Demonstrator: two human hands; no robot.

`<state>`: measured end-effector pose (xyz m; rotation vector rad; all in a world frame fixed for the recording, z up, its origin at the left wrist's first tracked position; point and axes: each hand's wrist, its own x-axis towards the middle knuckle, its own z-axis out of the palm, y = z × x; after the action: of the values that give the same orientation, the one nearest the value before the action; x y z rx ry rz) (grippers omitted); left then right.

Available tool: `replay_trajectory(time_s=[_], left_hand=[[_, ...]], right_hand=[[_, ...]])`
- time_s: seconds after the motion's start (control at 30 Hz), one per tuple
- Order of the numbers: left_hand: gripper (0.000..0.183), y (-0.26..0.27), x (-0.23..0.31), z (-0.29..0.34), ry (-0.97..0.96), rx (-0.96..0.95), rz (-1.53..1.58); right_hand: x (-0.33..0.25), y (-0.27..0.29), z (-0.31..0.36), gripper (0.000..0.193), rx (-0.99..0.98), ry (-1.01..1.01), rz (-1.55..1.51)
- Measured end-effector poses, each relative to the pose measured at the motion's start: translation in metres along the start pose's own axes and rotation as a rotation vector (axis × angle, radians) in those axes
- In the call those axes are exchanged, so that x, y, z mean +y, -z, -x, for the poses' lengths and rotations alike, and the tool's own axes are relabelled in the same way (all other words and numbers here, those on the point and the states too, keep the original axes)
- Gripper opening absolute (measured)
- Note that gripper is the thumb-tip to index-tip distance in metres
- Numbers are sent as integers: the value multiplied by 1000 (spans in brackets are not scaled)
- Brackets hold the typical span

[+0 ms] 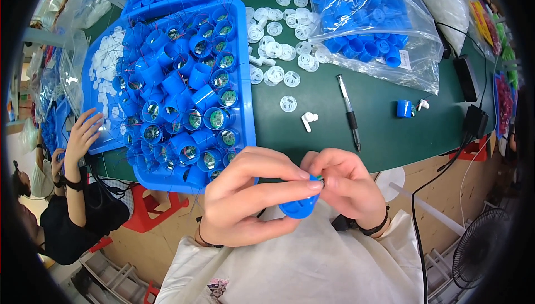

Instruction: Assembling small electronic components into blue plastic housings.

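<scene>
The hands (pixel 245 199) meet at a smooth, rounded blue plastic cup (pixel 299 208).

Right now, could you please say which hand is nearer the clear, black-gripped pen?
Right. In view, the right hand is just below the clear, black-gripped pen; the left hand is farther, down and left.

Curled left hand (pixel 241 199) beside right hand (pixel 352 188)
</scene>
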<state>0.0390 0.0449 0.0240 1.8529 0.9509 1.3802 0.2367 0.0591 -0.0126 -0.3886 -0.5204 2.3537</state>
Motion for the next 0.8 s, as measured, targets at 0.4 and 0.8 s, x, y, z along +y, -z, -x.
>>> replay_trajectory(time_s=[0.4,0.8], left_hand=[[49,-6,-5,-10,-95,-51,13],[46,-2,-6,-18,-136,-162,81]], right_hand=[[4,3,2,27,-66,-98,-253],[19,3,5,32,-119,-154,-365]])
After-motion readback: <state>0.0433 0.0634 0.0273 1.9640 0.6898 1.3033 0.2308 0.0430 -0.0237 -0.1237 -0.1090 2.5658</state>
